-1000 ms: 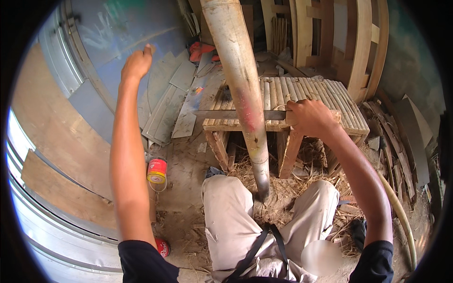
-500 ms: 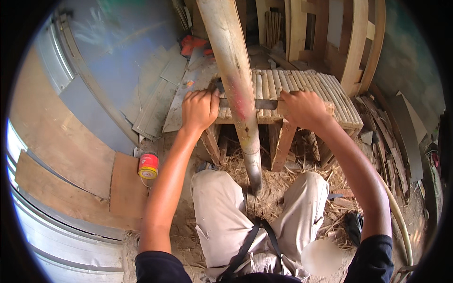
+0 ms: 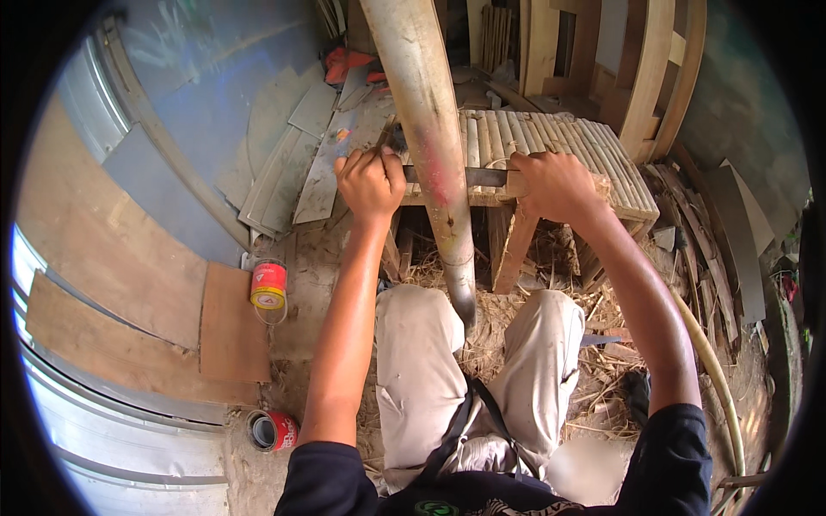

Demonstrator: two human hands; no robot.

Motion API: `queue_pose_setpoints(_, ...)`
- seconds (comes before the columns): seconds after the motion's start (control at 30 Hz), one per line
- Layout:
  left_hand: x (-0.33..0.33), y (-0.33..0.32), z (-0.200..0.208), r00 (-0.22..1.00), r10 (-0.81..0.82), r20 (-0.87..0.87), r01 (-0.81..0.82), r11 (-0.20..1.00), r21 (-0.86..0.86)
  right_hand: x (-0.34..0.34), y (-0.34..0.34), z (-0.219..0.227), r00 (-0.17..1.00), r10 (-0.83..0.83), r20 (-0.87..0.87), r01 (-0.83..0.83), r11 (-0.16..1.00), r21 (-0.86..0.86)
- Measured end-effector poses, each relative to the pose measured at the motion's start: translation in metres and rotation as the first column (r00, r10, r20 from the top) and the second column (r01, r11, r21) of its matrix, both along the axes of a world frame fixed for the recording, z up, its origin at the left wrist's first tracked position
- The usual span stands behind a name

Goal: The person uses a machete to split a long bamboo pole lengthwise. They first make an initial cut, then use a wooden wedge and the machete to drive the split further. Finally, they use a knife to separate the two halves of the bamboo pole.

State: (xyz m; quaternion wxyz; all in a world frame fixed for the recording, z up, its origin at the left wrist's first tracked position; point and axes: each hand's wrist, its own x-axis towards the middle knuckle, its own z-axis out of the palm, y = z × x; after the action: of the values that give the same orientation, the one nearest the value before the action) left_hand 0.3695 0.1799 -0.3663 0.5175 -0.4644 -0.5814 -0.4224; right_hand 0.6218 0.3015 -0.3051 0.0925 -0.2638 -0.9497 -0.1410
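Note:
A pale, long pole (image 3: 430, 120), stained pink in the middle, slants down from the top of the view. Its dark foot ends between my knees. Across it runs a dark metal blade (image 3: 487, 177), like a drawknife, partly hidden by the pole. My left hand (image 3: 370, 182) is closed round the blade's left end, just beside the pole. On the other side, my right hand (image 3: 555, 185) grips its thick wooden handle (image 3: 515, 183). Both arms reach forward. Behind the blade stands a low slatted bench (image 3: 559, 138).
Shavings and scraps (image 3: 602, 378) litter the ground. A red and yellow can (image 3: 268, 285) and a tipped red can (image 3: 280, 430) are at left, near wooden boards (image 3: 234, 322). Wooden frames (image 3: 645, 77) stand behind; offcuts (image 3: 697, 232) and a pale hose (image 3: 718, 378) lie right.
The whole view has shifted slightly, so the bench and pole foot appear higher. My knees are closer together round the pole's foot. Both hands keep their hold on the blade.

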Motion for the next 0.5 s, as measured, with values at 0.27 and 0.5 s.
queue_pose_setpoints(0.27,0.032,-0.002,-0.025,0.995,-0.036,0.094,0.038,0.999,-0.027,0.041,-0.011,0.032,1.000,0.003,-0.016,0.000,0.975,0.220)
queue_pose_setpoints(0.5,0.036,-0.011,0.016,1.000,0.006,0.019,-0.004,0.995,-0.100,0.049,-0.029,0.064,1.000,0.020,0.023,-0.024,0.978,0.209)
